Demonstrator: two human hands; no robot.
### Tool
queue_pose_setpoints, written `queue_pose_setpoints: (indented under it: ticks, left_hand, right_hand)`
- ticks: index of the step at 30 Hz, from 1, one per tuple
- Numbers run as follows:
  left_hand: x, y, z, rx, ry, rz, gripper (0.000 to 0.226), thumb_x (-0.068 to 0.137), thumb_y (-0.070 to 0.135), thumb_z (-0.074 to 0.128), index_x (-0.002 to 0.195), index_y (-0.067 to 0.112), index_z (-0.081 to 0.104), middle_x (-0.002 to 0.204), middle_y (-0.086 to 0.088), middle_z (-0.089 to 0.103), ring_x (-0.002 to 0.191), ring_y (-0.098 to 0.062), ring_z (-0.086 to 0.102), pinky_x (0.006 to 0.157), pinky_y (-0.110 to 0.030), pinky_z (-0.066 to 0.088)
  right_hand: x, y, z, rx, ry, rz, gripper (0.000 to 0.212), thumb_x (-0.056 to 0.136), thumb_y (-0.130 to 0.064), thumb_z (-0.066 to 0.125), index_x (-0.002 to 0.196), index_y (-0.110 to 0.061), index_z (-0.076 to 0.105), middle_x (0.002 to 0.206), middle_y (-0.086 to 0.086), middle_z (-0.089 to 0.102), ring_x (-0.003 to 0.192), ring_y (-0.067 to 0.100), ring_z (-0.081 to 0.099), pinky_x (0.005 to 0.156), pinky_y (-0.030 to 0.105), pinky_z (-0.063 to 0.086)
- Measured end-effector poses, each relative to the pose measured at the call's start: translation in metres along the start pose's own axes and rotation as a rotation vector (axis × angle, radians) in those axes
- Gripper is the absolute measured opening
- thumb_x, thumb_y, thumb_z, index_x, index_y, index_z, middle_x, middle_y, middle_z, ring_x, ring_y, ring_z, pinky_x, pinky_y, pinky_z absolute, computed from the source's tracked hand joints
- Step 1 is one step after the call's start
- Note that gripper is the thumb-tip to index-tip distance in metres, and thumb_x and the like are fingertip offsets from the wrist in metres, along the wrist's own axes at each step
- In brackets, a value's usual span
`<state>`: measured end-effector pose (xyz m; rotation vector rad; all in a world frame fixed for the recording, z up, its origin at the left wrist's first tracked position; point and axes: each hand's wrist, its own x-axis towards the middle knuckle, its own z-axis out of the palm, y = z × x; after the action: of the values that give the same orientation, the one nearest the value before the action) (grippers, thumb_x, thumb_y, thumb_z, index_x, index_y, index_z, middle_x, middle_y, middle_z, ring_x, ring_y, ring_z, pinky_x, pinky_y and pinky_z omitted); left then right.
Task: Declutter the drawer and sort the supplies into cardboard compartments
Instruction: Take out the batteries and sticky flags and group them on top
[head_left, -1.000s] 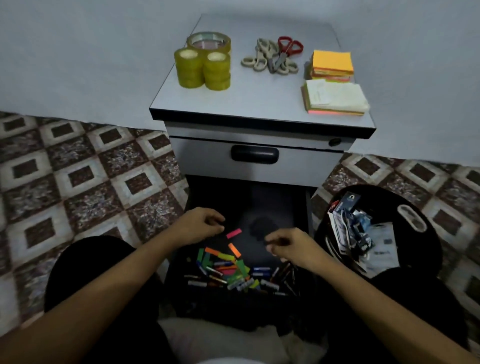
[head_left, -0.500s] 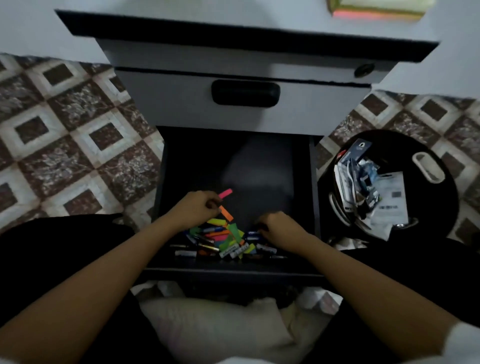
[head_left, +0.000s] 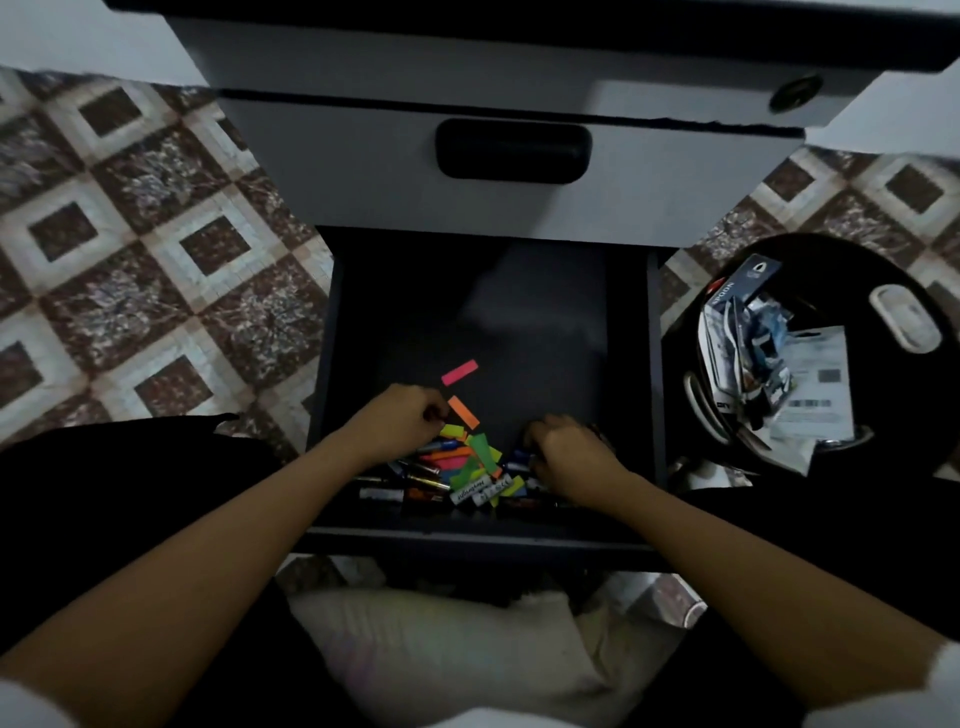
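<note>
Pile of markers and tabs (head_left: 470, 467) lies at the drawer's (head_left: 545, 312) near edge. Your left hand (head_left: 402, 422) and right hand (head_left: 569, 453) curl into it; fingers' hold, cannot tell. Lift markers in bunches, pinch flat tabs singly.

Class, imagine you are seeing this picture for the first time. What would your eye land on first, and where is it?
A neon heap of strips and markers glows at the front of the dark open drawer, with one pink strip lying apart behind it. The left hand and right hand reach into that heap, fingers curled. To the right, on the patterned floor, stands a black bin stuffed with papers.
</note>
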<state>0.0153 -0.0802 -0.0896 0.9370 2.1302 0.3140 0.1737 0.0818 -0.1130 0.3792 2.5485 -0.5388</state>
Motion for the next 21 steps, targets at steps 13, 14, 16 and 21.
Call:
queue_pose_setpoints:
  ticks: [13,14,16,21]
  left_hand:
    - [0.0,0.0,0.017,0.134,-0.063,-0.006,0.02,0.091,0.022,0.055,0.105,0.009,0.063,0.103,-0.008,0.061,0.089,-0.019,0.06,0.076,-0.032,0.049]
    - [0.001,0.001,0.012,0.061,-0.035,-0.02,0.019,0.09,0.02,0.057,0.103,0.008,0.066,0.099,-0.009,0.065,0.086,-0.019,0.062,0.075,-0.032,0.048]
    - [0.003,-0.001,0.001,-0.052,0.038,-0.044,0.019,0.089,0.017,0.059,0.102,0.006,0.068,0.096,-0.011,0.068,0.083,-0.02,0.063,0.072,-0.03,0.046]
    - [0.005,-0.01,-0.01,-0.134,0.104,-0.071,0.025,0.087,0.018,0.064,0.11,0.008,0.067,0.094,-0.002,0.063,0.084,-0.008,0.054,0.063,-0.015,0.035]
  right_hand:
    - [0.004,-0.001,-0.025,0.25,-0.013,0.023,0.034,0.088,-0.017,0.062,0.12,-0.007,0.061,0.119,0.013,0.058,0.107,0.024,0.056,0.089,0.024,0.042]
    - [0.004,-0.003,-0.022,0.203,-0.033,-0.002,0.034,0.088,-0.018,0.061,0.12,-0.008,0.06,0.12,0.013,0.057,0.109,0.025,0.055,0.092,0.028,0.044]
    - [0.002,-0.006,-0.014,0.112,-0.074,-0.046,0.031,0.089,-0.019,0.059,0.118,-0.008,0.06,0.12,0.013,0.056,0.11,0.027,0.055,0.093,0.035,0.045]
    - [-0.001,-0.01,0.002,-0.163,-0.057,-0.13,0.028,0.09,-0.013,0.052,0.117,-0.008,0.057,0.116,0.012,0.056,0.109,0.03,0.054,0.083,0.037,0.047]
